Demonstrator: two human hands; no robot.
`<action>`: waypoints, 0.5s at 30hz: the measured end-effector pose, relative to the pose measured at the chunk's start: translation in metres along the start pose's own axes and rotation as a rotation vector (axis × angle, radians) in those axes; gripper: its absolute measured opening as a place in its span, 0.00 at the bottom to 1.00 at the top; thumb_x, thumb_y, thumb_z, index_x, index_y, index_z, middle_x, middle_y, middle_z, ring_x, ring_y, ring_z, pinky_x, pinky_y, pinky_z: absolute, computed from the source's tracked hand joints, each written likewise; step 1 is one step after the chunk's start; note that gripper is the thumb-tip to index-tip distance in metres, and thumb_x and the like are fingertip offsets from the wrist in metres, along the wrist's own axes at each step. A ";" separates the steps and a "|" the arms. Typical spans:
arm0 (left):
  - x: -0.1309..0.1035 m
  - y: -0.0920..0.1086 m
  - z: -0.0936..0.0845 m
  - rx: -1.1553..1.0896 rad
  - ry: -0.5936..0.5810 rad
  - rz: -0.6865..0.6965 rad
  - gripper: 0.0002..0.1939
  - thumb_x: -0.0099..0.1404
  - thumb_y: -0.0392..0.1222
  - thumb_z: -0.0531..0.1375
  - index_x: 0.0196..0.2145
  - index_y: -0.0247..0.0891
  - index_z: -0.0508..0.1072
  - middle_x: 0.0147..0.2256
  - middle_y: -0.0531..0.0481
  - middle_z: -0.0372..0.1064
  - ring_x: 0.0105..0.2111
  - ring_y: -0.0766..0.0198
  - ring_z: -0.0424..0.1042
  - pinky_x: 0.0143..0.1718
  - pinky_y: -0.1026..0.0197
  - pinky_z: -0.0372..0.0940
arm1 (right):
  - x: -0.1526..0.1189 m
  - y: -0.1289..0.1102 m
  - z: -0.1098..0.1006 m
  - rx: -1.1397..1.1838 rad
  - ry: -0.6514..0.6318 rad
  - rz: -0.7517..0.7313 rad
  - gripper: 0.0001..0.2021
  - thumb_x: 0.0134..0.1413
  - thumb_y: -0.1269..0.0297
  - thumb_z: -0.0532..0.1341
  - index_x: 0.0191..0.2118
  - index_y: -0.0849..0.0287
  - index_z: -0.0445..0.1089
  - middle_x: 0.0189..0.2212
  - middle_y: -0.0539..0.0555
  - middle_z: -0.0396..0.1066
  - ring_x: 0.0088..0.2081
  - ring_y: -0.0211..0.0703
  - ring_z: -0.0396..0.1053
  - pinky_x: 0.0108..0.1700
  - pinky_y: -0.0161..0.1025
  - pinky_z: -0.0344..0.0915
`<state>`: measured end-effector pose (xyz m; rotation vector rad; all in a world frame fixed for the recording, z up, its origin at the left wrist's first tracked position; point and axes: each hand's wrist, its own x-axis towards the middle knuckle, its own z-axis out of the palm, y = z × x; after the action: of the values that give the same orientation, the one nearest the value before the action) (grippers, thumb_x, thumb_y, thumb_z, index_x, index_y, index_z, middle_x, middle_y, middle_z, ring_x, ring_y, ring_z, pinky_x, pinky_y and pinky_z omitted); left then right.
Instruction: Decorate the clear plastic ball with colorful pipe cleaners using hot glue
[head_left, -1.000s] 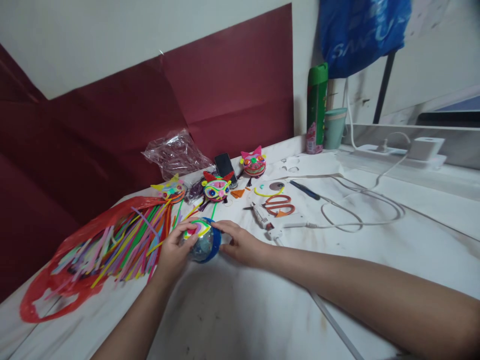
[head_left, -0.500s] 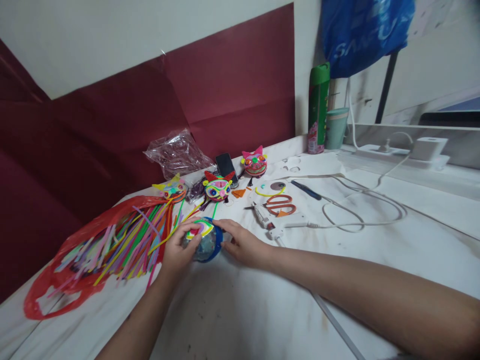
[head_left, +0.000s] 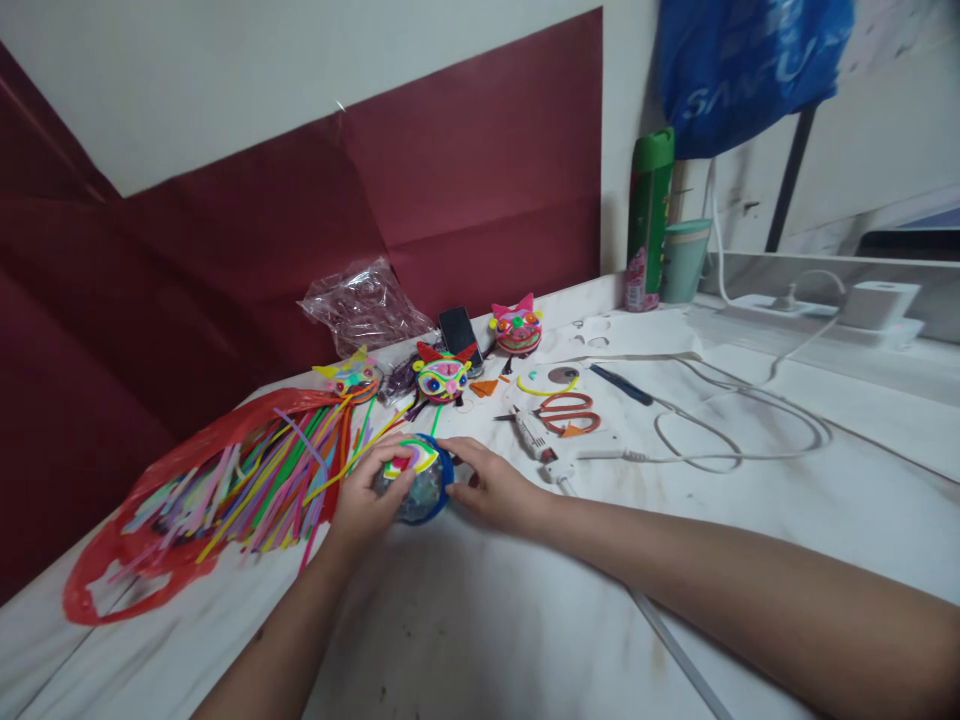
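Observation:
Between both hands, just above the table, is a clear round plastic ball [head_left: 420, 497] with a blue fuzzy band round its right edge and a layered yellow, white, green and pink piece on top. My left hand [head_left: 373, 492] is closed round its left side, fingers over the top piece. From the right, my right hand [head_left: 487, 485] pinches the blue band with thumb and fingers. Beyond the hands sit colourful decorated animal heads: one with red horns [head_left: 442, 375], one pink-eared [head_left: 517, 326] and one yellow-eared [head_left: 352, 375].
Left lies a red plastic bag [head_left: 97, 597] with many coloured pipe cleaners [head_left: 259, 490]. Orange-handled scissors [head_left: 574, 412], a white glue gun [head_left: 559, 460], a dark blue pen-like tool [head_left: 621, 384] and looping cable [head_left: 739, 450] lie right. Behind are a phone [head_left: 459, 335] and green can [head_left: 651, 220].
The view has turned slightly left, so the surroundings appear further right. Both hands keep their hold on the ball, with hardly any movement.

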<state>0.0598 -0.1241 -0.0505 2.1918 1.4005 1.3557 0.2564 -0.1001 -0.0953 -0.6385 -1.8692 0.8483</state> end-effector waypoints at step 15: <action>-0.002 0.010 0.003 0.157 0.050 0.166 0.06 0.60 0.41 0.59 0.35 0.39 0.73 0.44 0.42 0.73 0.49 0.54 0.71 0.53 0.49 0.63 | 0.000 -0.001 0.000 -0.015 -0.035 -0.019 0.28 0.48 0.77 0.63 0.57 0.59 0.64 0.55 0.65 0.62 0.54 0.53 0.64 0.49 0.48 0.67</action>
<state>0.0679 -0.1302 -0.0477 2.4395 1.4136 1.4067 0.2562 -0.1007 -0.0944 -0.6180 -1.9116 0.8385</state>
